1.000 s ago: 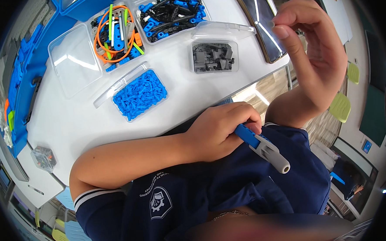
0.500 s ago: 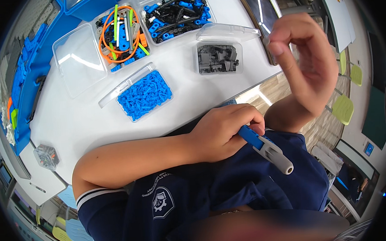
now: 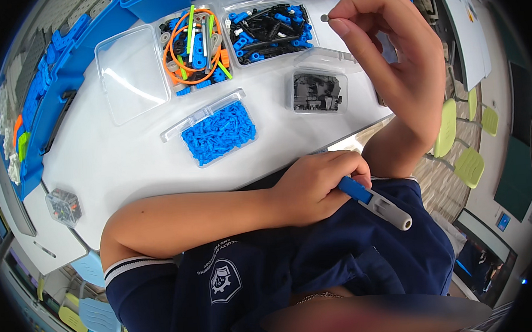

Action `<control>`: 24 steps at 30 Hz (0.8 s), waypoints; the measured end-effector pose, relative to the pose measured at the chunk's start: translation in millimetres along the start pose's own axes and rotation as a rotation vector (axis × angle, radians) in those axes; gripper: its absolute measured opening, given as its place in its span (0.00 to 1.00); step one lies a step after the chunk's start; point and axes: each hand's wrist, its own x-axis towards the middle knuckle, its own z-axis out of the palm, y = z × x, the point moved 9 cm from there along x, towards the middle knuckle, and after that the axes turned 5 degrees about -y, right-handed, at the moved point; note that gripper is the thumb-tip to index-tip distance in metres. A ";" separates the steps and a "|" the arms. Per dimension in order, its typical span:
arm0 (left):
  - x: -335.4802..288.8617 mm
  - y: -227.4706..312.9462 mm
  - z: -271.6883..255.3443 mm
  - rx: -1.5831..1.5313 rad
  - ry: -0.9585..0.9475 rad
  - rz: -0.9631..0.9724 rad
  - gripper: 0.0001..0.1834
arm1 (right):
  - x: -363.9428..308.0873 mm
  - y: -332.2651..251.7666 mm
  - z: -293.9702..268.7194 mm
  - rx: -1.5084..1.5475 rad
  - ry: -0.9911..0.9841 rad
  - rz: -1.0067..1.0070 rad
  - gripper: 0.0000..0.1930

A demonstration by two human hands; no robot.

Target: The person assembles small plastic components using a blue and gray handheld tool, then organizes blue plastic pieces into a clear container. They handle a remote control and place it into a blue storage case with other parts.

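My left hand [image 3: 318, 187] is closed around the blue end of a building-brick assembly, held in front of my shirt. The assembly's light grey tubular part [image 3: 392, 212] points to the lower right, its round open end showing. Raised above the table's right side, my right hand [image 3: 401, 56] pinches a small grey round piece [image 3: 324, 18] between thumb and forefinger. Left of and below that hand is a clear box of dark grey parts [image 3: 317, 93]. A clear box of blue connector pegs [image 3: 219, 133] stands open at mid table.
Toward the back are a box of black and blue parts [image 3: 271, 33] and one of mixed parts with an orange ring [image 3: 195, 49]. A clear lid [image 3: 132, 74] lies beside them. Blue bins [image 3: 50, 75] line the left; a small clear box [image 3: 63, 206] sits near the left edge.
My right hand has moved up and left with the small grey piece, which now shows plainly. My left hand and the assembly have shifted slightly right. The view has shifted a little.
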 end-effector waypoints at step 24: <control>-1.2 20.8 -6.4 0.000 0.028 0.228 0.12 | 68.1 -58.9 12.7 -0.131 -0.250 -0.351 0.09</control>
